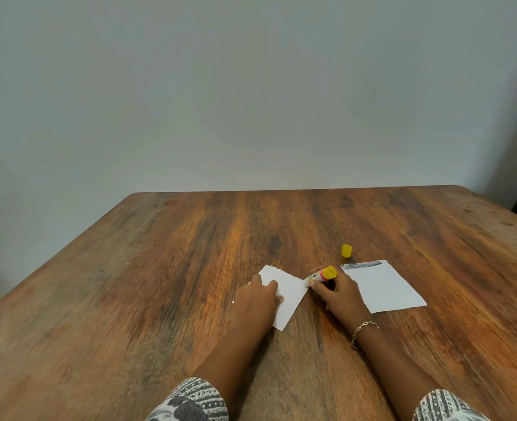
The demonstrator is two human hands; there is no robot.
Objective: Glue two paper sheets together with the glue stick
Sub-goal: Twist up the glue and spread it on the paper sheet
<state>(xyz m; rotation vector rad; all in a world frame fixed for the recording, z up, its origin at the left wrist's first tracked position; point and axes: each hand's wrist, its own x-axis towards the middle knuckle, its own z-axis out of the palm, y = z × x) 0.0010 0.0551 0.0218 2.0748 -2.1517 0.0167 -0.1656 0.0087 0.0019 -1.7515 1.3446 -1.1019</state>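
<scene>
While the left hand (258, 296) presses flat on one sheet (290, 294) on the worktop (160, 284), the right hand (337, 291) grips the glue stick (321, 275), its tip at that sheet's edge. Just beyond lie the second sheet (383, 287) and, farther, the yellow cap (346, 251).

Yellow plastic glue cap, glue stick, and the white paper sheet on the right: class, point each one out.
Yellow plastic glue cap (346, 251), head view, its side wall.
Glue stick (321, 275), head view, its labelled barrel.
Right white paper sheet (384, 288), head view, its bare middle.
</scene>
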